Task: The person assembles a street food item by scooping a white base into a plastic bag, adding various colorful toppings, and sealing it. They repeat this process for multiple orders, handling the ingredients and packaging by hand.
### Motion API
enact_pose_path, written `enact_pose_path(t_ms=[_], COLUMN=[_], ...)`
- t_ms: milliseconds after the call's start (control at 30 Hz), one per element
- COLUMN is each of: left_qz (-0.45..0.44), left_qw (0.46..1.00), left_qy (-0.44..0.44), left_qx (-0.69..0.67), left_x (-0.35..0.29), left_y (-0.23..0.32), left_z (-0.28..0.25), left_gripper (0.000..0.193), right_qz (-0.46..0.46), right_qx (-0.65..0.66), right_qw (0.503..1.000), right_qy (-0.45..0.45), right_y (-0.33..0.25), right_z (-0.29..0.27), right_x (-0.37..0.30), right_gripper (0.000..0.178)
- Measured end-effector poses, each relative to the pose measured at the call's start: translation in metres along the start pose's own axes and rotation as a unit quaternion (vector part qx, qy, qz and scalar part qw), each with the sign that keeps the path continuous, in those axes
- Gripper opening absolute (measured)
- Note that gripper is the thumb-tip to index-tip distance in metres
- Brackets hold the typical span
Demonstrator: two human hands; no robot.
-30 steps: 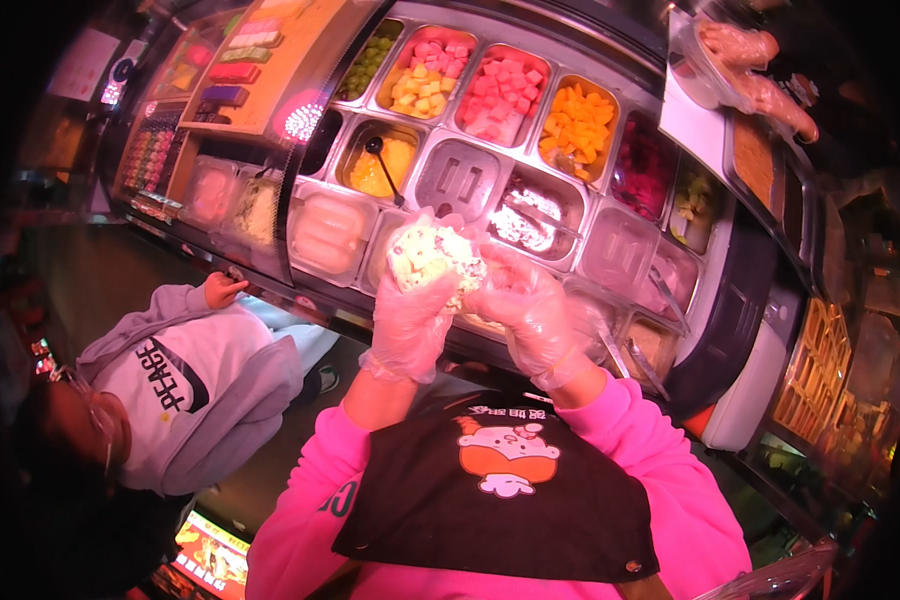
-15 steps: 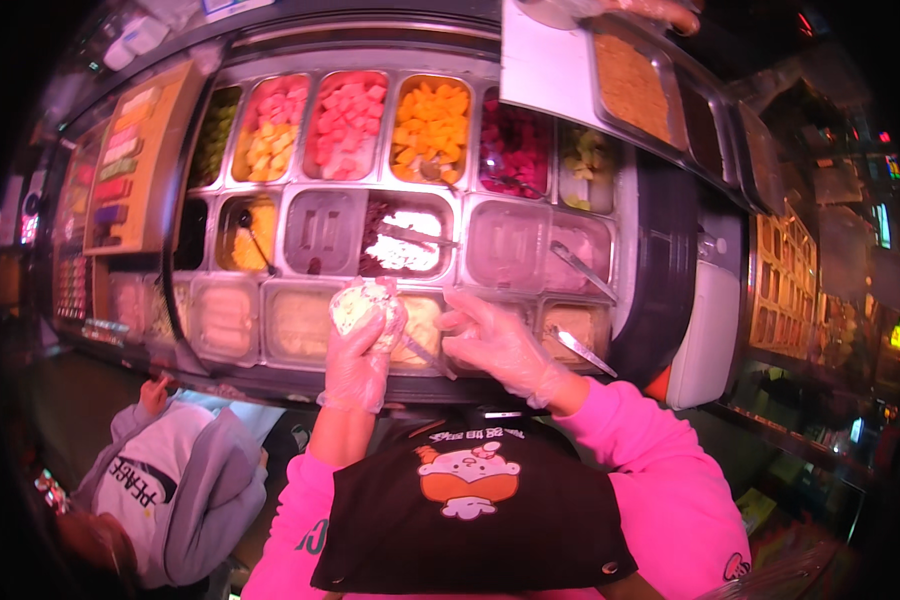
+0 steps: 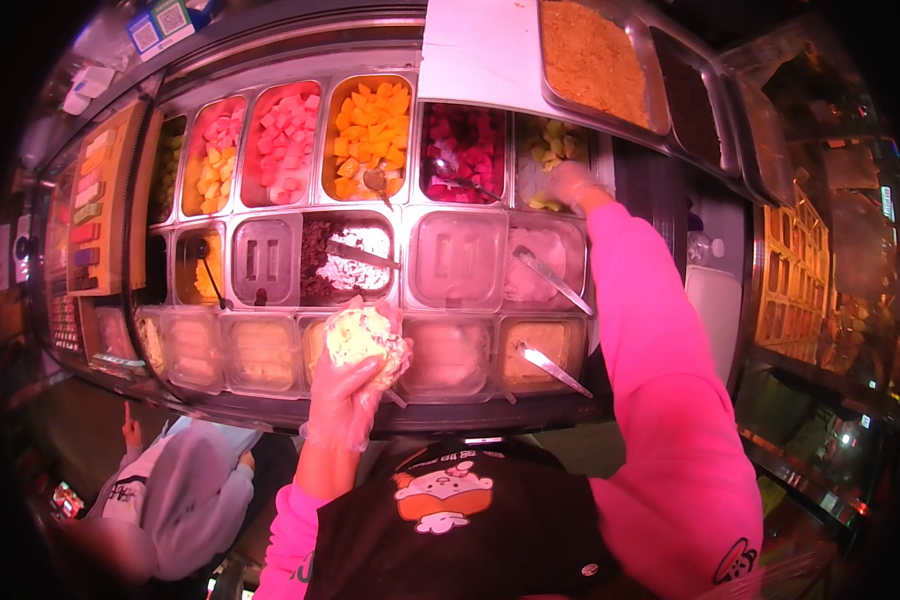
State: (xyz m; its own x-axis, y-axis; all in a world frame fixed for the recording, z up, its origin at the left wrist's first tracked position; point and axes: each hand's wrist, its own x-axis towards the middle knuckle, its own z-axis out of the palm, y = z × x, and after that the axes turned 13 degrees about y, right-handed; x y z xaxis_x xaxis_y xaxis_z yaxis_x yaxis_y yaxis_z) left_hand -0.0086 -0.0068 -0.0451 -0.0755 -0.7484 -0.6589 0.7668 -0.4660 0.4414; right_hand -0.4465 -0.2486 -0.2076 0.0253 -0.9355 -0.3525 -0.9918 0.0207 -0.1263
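Observation:
My gloved left hand (image 3: 342,400) is closed around a rounded, cream-coloured lump of food (image 3: 354,338) with darker and pinkish bits, held above the front row of pans. My gloved right hand (image 3: 573,187) reaches far right into a metal pan of green fruit pieces (image 3: 552,145). Its fingers point down among the pieces; their tips are hidden and blurred, so I cannot tell whether they grip any. Left of that hand is a pan of magenta fruit cubes (image 3: 464,135) with a spoon. Nearer me sits a pan of pale pinkish paste (image 3: 545,262) with a metal spatula (image 3: 555,281).
Pans of orange fruit (image 3: 372,130) and pink cubes (image 3: 281,140) stand at the back. A dark-filled pan (image 3: 332,268) and lidded pans (image 3: 448,355) lie nearer. A tray of brown crumbs (image 3: 602,65) overhangs the back right. Another person (image 3: 185,480) is at lower left.
My right hand has moved from beside the lump to the green fruit pan at the far right. My left hand still holds the lump. The view has shifted, and pans appear further left.

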Motion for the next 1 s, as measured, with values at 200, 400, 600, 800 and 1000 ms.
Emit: enact_pose_path(t_ms=[200,400,600,800,1000], left_qz=[-0.012,-0.024,-0.054,-0.086,-0.1], left_qw=[0.999,0.993,0.987,0.986,0.98], left_qy=[-0.008,-0.066,-0.084,-0.036,-0.047], left_qx=[-0.051,-0.096,-0.123,-0.139,-0.163], left_x=[-0.004,0.007,0.024,0.039,0.047], left_y=[-0.009,-0.02,-0.017,-0.008,-0.003], left_z=[0.02,0.024,0.022,0.016,0.019], left_gripper=[0.082,0.075,0.077,0.071,0.059], right_qz=[-0.007,-0.037,0.033,-0.028,-0.088], right_qx=[-0.077,-0.042,0.057,0.027,-0.019], right_qw=[0.995,0.998,0.961,0.941,0.931], right_qy=[-0.064,-0.014,0.27,0.336,0.353], right_y=[-0.023,-0.009,-0.004,-0.002,-0.016], right_z=[0.025,0.024,0.034,0.059,0.06], right_x=[0.012,0.002,0.01,0.033,0.034], right_gripper=[0.052,0.037,0.031,0.019,0.015])
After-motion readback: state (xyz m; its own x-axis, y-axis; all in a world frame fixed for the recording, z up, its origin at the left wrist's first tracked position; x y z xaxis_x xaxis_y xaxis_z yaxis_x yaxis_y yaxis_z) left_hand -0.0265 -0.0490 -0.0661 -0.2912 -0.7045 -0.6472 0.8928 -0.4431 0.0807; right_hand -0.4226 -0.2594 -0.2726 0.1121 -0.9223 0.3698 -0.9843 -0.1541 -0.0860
